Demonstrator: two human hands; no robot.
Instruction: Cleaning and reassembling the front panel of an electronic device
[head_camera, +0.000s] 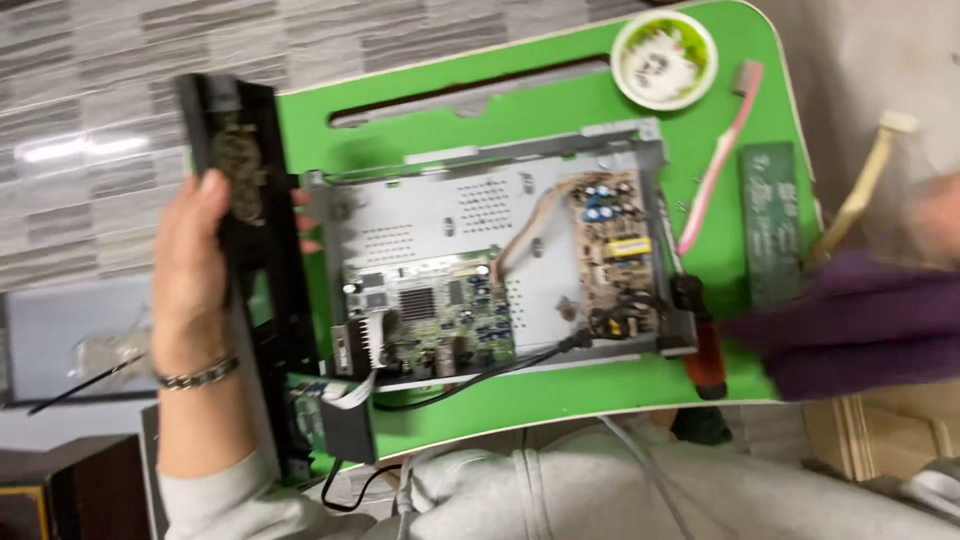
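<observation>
My left hand (195, 260), a metal bracelet on its wrist, grips a long black front panel (245, 200) and holds it on edge at the left end of an opened grey metal chassis (480, 200). Inside the chassis lie a green circuit board (430, 310) and a brown power board (615, 250). A white ribbon cable (350, 395) runs from the panel's lower end towards the green board. My right hand (935, 215) is a blur at the right edge, above purple fabric (860, 330). Its fingers cannot be made out.
The chassis rests on a green lap table (540, 400). A red-handled screwdriver (705, 360), pink toothbrush (720, 160), dark green strip board (770, 220), white bowl (663, 58) and wooden-handled tool (860, 190) lie to the right. A black cable (480, 378) trails off the front edge.
</observation>
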